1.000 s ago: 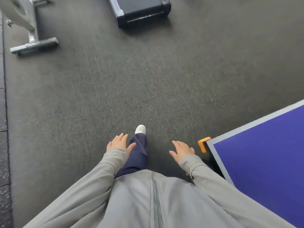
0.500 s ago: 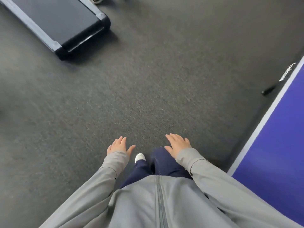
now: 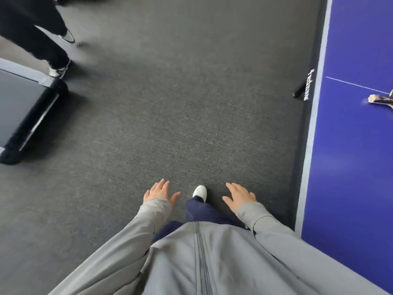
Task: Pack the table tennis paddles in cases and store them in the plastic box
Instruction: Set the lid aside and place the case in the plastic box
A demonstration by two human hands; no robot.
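My left hand (image 3: 158,192) hangs low in front of me at about 7 o'clock from the middle of the view, palm down, fingers spread and loose, gripping nothing. My right hand (image 3: 239,195) mirrors it at about 5 o'clock, also flat and empty with the fingers fanned out. Both grey sleeves (image 3: 274,228) reach down to the wrists, and my white shoe (image 3: 200,191) pokes out between the two hands on the dark carpet (image 3: 180,113).

Compared with half a second ago, the blue table (image 3: 357,145) fills much more of the right side, running from 1 o'clock down to 4 o'clock, and its white centre line now shows. A paddle handle (image 3: 379,100) has come into view at 3 o'clock, lying on the table surface at the right edge of the frame; only the wooden end and part of the grip show, and the blade is cut off. The treadmill (image 3: 25,103) has slid to 9 o'clock. Another person's dark trouser legs (image 3: 32,35) and sneakers have appeared at 10 o'clock, blurred. My hands sit much as they did, a touch farther apart.

I see no case and no plastic box anywhere here, so I cannot tell what they hold. The paddle lies well apart from both my hands.
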